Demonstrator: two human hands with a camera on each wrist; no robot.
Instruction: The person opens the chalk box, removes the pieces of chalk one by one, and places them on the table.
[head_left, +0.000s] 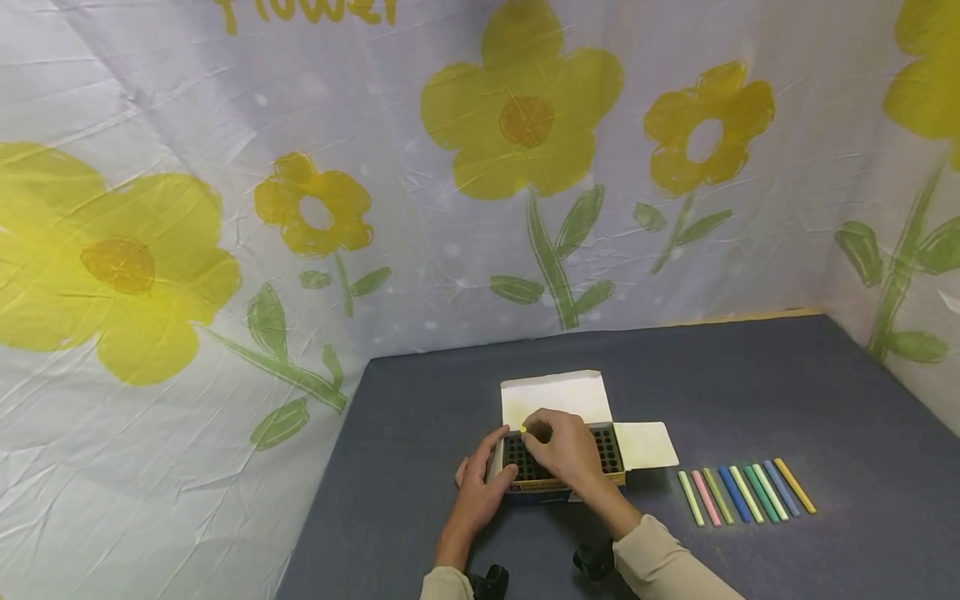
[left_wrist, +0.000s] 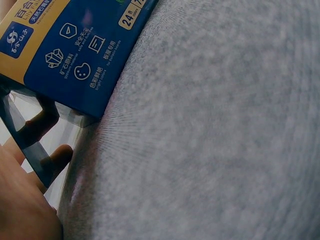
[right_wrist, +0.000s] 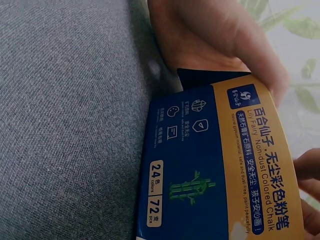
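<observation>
An open chalk box [head_left: 566,483] sits on the table, its inner tray full of small round holes. My left hand [head_left: 480,487] grips the box's left end, thumb near the front corner and fingertips at the back corner. Over the tray's back left corner, my right hand [head_left: 564,450] pinches a yellow chalk stick [head_left: 523,430], only its tip showing. Whether the stick is partly in a hole is hidden. In the right wrist view, the blue and yellow printed front [right_wrist: 200,165] faces the camera, with the left thumb [right_wrist: 265,60] against its corner.
Several colored chalk sticks [head_left: 742,493] lie in a row right of the box. The white lid [head_left: 557,397] stands folded back, and a side flap [head_left: 647,445] sticks out right. Behind the dark table [head_left: 420,400] hangs a flower-painted sheet [head_left: 420,292].
</observation>
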